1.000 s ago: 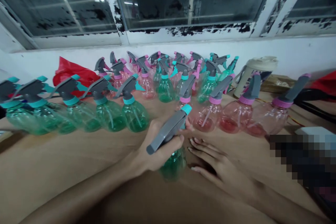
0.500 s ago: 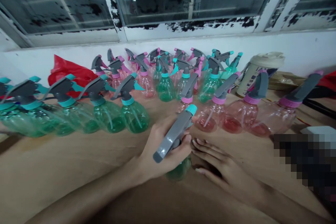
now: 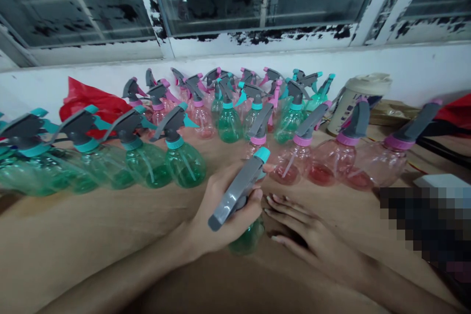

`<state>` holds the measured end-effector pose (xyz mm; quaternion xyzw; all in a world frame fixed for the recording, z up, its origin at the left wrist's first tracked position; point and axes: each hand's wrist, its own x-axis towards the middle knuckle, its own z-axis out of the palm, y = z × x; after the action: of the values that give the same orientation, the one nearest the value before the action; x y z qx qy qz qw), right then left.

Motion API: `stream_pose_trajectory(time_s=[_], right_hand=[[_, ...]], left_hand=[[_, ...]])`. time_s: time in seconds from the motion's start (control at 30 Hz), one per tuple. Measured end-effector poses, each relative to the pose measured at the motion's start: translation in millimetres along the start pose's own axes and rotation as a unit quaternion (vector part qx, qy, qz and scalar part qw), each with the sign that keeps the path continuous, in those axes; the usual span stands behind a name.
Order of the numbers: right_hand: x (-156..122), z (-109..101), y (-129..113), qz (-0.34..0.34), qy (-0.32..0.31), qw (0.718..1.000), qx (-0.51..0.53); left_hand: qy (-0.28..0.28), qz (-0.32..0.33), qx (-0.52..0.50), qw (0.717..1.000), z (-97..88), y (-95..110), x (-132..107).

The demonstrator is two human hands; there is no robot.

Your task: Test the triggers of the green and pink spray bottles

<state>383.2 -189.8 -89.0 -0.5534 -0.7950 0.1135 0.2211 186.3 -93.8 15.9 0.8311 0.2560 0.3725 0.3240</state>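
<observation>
My left hand [image 3: 224,206] is wrapped round the neck and trigger of a green spray bottle [image 3: 247,241] with a grey head and a turquoise nozzle. That nozzle points away from me, and the fingers hide much of the bottle's upper part. Just to the right, my right hand [image 3: 305,228] rests palm down on the brown table [image 3: 147,255], fingers stretched out, holding nothing. Several green spray bottles [image 3: 186,164] stand in a row on the left. On the right is a row of pink spray bottles [image 3: 289,167].
Behind these rows, more pink and green spray bottles [image 3: 230,125] crowd towards the white wall [image 3: 415,66]. A red plastic bag [image 3: 88,100] lies at the back left. A pale printed cup [image 3: 355,103] stands at the back right, near a white box [image 3: 441,181].
The whole view has shifted slightly, so things sit a little further left. My left hand keeps its hold on the green spray bottle; the right hand still lies flat.
</observation>
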Motion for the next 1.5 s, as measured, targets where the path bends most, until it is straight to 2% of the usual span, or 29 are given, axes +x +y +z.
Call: stream_pose_trajectory(time_s=[0.17,0.37,0.5,0.8,1.1,1.37,1.5], right_hand=[[-0.5,-0.8,-0.6,-0.003,-0.005,1.0,-0.002],[-1.0,0.1,1.0,-0.006,0.004,1.0,0.003],[-0.2,-1.0,0.0,-0.006,-0.001,1.0,0.002],[-0.5,-3.1,-1.5,-0.003,0.01,1.0,0.01],[-1.2,0.2,1.8,-0.007,-0.013,0.999,-0.031],[-3.2,-0.2,-1.2,-0.03,0.026,0.995,-0.095],[-3.8,0.5,-1.3,-0.009,0.053,0.993,-0.109]], left_hand=[[-0.03,0.01,-0.014,0.999,-6.8,7.1,2.7],[-0.031,0.005,-0.017,0.999,-11.9,9.7,1.9],[-0.032,0.019,-0.008,0.999,-11.0,5.9,1.0],[-0.007,-0.004,-0.013,1.0,-4.7,2.2,-4.3],[-0.006,0.007,-0.013,1.0,-4.8,1.3,-2.2],[-0.007,0.006,-0.022,1.0,-5.4,1.1,-3.5],[-0.001,-0.003,-0.016,1.0,-5.3,0.9,-4.6]])
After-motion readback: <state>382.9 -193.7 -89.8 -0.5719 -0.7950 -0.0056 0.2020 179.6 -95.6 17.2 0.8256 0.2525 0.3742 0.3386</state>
